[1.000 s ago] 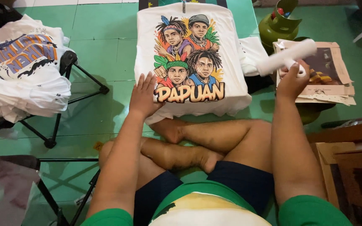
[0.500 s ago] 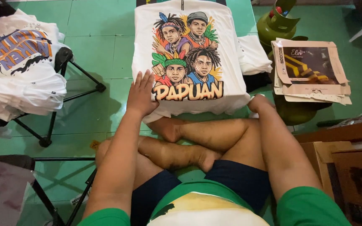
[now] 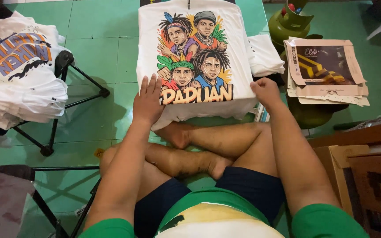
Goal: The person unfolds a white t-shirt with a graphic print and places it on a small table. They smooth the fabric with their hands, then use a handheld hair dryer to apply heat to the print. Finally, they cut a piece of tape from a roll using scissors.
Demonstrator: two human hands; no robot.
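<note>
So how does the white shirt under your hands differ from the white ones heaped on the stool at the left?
The printed shirt lies flat and smooth on the floor, showing four cartoon faces. The heaped shirts are rumpled on a folding stool, showing lettering. The left hand presses the flat one; nothing touches the heap. Both are white with colourful prints.

The white T-shirt (image 3: 195, 57) lies flat on the green tiled floor, front side up, directly ahead of the crossed legs. Its front carries a large multicolour print: four illustrated figures with feathers and leaves above a band of orange lettering. The sides appear folded under, giving a narrow rectangular outline. The near hem is slightly rumpled and lies just beside one foot.
</note>
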